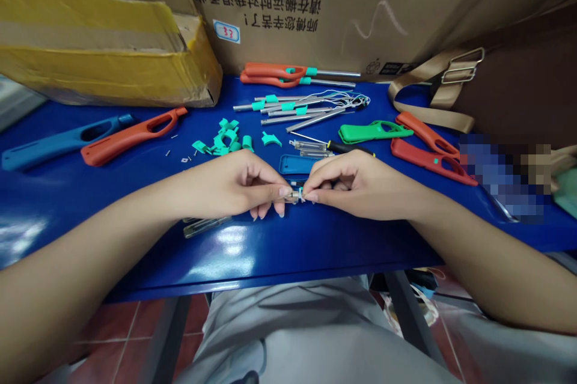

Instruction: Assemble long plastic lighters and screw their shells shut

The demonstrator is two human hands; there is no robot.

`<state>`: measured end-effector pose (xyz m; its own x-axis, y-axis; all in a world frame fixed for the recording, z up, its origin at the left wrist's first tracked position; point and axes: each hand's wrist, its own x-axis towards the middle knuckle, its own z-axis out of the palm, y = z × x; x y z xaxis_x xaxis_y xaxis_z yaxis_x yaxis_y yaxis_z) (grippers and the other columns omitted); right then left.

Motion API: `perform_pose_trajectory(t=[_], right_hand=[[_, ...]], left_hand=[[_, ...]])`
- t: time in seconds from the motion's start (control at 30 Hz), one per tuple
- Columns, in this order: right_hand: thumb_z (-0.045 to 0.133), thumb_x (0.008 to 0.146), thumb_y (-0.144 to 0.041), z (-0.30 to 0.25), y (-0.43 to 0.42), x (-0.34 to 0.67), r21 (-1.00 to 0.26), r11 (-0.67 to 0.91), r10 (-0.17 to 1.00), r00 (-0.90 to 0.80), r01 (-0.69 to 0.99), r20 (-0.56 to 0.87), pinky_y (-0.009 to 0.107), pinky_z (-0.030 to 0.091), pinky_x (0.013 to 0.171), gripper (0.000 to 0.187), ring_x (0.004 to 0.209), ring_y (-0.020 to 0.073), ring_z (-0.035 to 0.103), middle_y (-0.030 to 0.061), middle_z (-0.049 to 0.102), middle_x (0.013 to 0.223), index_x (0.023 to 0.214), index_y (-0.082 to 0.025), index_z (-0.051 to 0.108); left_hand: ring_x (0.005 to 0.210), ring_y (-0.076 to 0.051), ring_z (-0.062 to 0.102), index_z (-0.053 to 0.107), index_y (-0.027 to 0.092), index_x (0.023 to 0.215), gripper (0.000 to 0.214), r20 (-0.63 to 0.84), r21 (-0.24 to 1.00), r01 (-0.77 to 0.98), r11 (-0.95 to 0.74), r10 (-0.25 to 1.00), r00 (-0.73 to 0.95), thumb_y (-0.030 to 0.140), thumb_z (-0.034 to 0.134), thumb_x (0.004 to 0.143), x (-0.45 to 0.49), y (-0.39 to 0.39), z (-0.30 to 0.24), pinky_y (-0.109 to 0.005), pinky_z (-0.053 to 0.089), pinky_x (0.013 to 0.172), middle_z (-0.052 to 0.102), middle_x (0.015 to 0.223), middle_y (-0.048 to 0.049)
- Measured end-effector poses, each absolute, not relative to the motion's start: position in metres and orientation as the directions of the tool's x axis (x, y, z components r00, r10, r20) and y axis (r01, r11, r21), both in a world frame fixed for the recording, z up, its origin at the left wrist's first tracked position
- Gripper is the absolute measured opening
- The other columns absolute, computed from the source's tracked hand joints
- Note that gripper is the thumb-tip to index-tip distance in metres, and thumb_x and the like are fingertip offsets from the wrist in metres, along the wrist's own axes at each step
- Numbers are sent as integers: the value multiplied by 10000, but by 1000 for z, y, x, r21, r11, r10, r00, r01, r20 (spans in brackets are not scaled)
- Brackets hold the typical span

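Note:
My left hand (256, 185) and my right hand (354, 185) meet at the middle of the table, each closed in a pinch. Between their fingertips is a small lighter fitting (296, 196), brass-coloured with a whitish piece at its right end; fingers cover much of it. Just beyond lies a blue lighter handle shell (300, 164). Several clear lighter fuel tanks (310, 148) rest behind it, beside a screwdriver (349, 149) with a black handle. Under my left wrist, another clear tank (205, 225) is partly hidden.
Teal plastic parts (228, 137) lie left of centre, with small screws nearby. Metal lighter tubes (293, 110) with wires and assembled orange lighters (274, 74) sit behind. Handle shells flank both sides: blue (67, 140), orange (135, 137), green (374, 131), red (433, 161). Cardboard (338, 5) borders the back.

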<state>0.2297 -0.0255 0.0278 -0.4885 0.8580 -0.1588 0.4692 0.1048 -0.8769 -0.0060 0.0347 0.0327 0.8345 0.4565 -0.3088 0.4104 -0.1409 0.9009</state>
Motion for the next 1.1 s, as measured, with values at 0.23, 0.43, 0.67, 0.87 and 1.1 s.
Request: perform_pose_trajectory(t=[0.23,0.43,0.67,0.87,1.1], right_hand=[[658,878,-215,27,-25,229,-869,110,855,-491,482,-164,240,419,596,144,723,118,577,36,711,864,883,-148,785],[649,896,-255,25,-25,226,-849,122,887,-441,514,-140,240,405,578,152,701,117,552,21,685,808,888,-157,765],[634,913,-193,26,-26,225,-835,245,889,-458,493,-10,226,405,578,140,705,100,546,7,667,801,861,-152,758],[636,909,-163,25,-27,224,-828,274,885,-466,490,17,219,394,554,133,667,86,523,-2,656,784,850,-144,754],[634,939,-198,27,-27,225,-753,384,863,-498,534,86,228,415,590,135,677,88,548,2,682,821,900,-162,758]], left_hand=[[570,-99,605,803,155,878,270,-319,897,420,-141,452,833,331,611,948,-6,35,32,-173,497,515,753,735,-47],[566,-102,609,793,140,869,285,-298,889,421,-178,474,829,341,608,950,-9,37,35,-174,497,510,742,714,-46],[566,-114,621,788,131,863,305,-282,882,424,-206,491,825,350,597,953,-10,37,34,-180,504,513,738,701,-57],[556,-110,622,781,129,853,293,-277,890,413,-193,492,826,337,598,948,-6,35,35,-181,493,499,743,701,-50],[612,-124,669,814,199,933,223,-199,845,422,-330,538,819,334,636,926,-9,33,36,-197,506,535,772,751,-11]])
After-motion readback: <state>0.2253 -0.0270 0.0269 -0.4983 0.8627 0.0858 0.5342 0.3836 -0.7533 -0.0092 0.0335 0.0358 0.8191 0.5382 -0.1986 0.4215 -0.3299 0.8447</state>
